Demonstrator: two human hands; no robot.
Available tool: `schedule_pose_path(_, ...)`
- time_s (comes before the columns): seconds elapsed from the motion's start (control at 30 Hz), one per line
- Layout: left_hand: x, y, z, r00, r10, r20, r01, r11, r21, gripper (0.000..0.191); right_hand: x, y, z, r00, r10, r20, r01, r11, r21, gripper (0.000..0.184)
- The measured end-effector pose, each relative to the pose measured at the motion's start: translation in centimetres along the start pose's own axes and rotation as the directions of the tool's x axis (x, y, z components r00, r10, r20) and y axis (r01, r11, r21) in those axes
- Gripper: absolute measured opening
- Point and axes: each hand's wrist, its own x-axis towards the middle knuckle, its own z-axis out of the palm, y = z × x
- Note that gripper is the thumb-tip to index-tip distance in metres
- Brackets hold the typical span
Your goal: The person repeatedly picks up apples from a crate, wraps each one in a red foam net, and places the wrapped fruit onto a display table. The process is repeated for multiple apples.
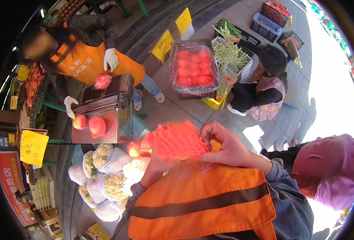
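Note:
My left hand (154, 168) and my right hand (225, 145) are raised before the orange apron (204, 195) I wear. Between them is a red foam fruit net (180, 141), bright and slightly blurred; what is inside it cannot be told. My left hand supports it from the left and below, its fingers mostly hidden. The thumb and fingers of my right hand pinch the net's right end. Just left of the net, fruits in red foam nets (134, 149) lie beside several cauliflowers (115, 186), many in white foam nets.
A gloved co-worker (83, 63) stands behind a metal wrapping machine (102, 111) holding netted fruits. A film-covered crate of red-netted fruits (194, 69) stands ahead. A person (267, 81) crouches by green beans (231, 54); another person in pink (327, 171) is at right.

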Motion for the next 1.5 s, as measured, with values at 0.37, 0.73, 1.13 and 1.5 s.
schedule_pose_path(0.37, -1.3, -1.8, -1.0, 0.982, -0.184, -0.048, 0.181, 0.981, -0.068, 0.087, 0.3, 2.5, -0.1, 0.978, -0.163, -0.128, 0.204, 0.873, 0.443, 0.01)
schedule_pose_path(0.73, -1.1, -1.4, -0.2, 0.962, -0.215, 0.167, 0.233, 0.968, -0.096, 0.076, 3.1, 4.2, -1.5, 0.982, 0.185, -0.03, -0.123, 0.754, 0.645, 0.011)
schedule_pose_path(1.13, 0.6, -1.0, 0.9, 0.951, -0.193, -0.242, 0.264, 0.913, 0.311, 0.039, 2.6, 2.3, 0.0, 0.936, -0.349, -0.053, 0.246, 0.753, -0.61, 0.084)
schedule_pose_path(1.5, 1.5, -1.2, 0.4, 0.87, -0.493, -0.018, 0.493, 0.87, -0.014, 0.061, 3.4, 4.4, -1.4, 0.684, -0.704, 0.193, 0.6, 0.391, -0.698, 0.082)
